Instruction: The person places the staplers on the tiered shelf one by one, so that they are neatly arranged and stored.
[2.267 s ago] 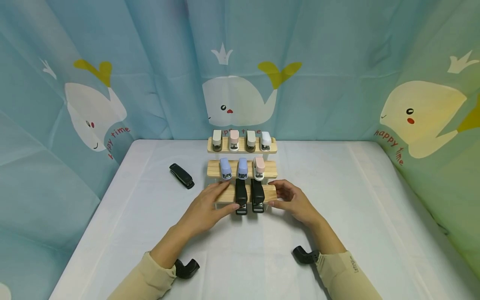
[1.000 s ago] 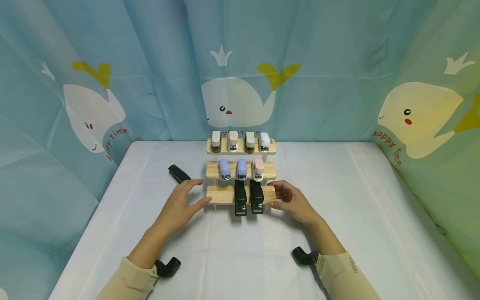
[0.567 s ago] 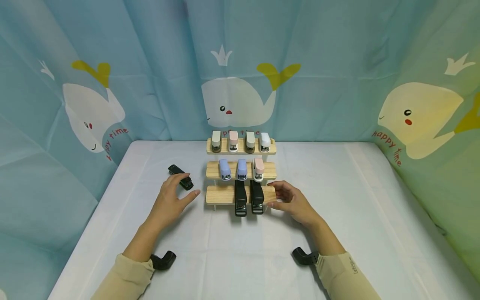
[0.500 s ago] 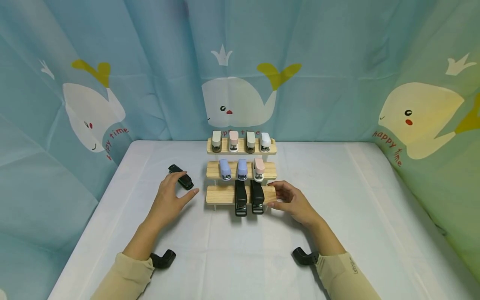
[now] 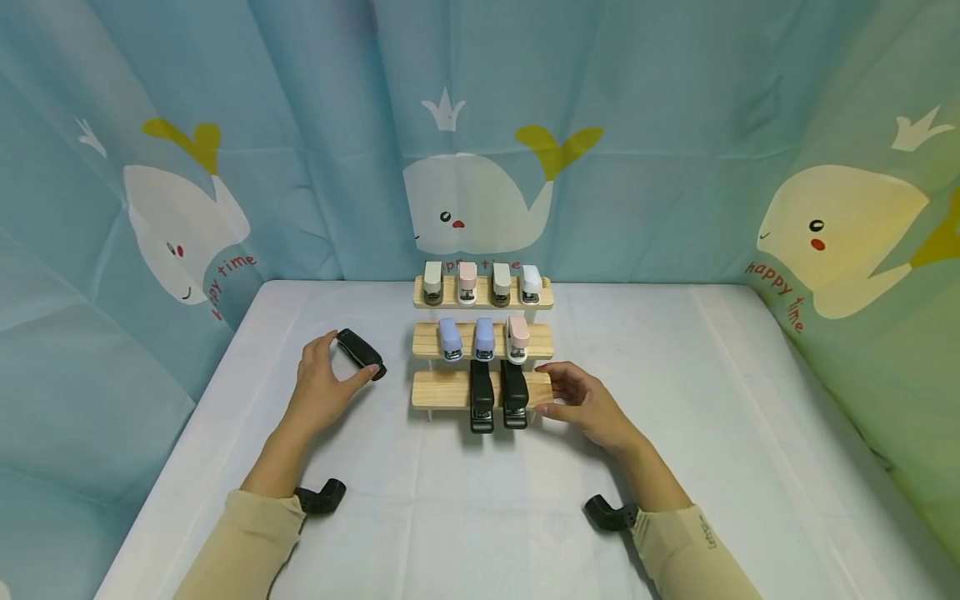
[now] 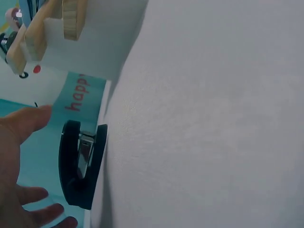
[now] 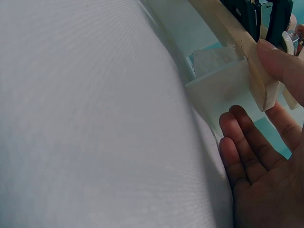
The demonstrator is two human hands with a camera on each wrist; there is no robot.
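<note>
A black stapler lies slantwise on the table to the left of a tiered wooden display stand. My left hand reaches round it, thumb near its front end and fingers by its far end. In the left wrist view, the thumb and fingers are spread on either side of the stapler, with a gap showing. My right hand holds the right end of the stand's lowest shelf. The right wrist view shows its thumb on the wooden board and a forefinger behind it; the other fingers are loosely bent below.
Two black staplers stand on the lowest shelf. Blue and pink mini staplers stand on the middle shelf, and several pale ones on the top. A whale-print curtain hangs behind the white table.
My left hand has left the lowest shelf's left end and moved left to the loose black stapler, its fingers passing over to the far side. The right hand has stayed at the stand.
</note>
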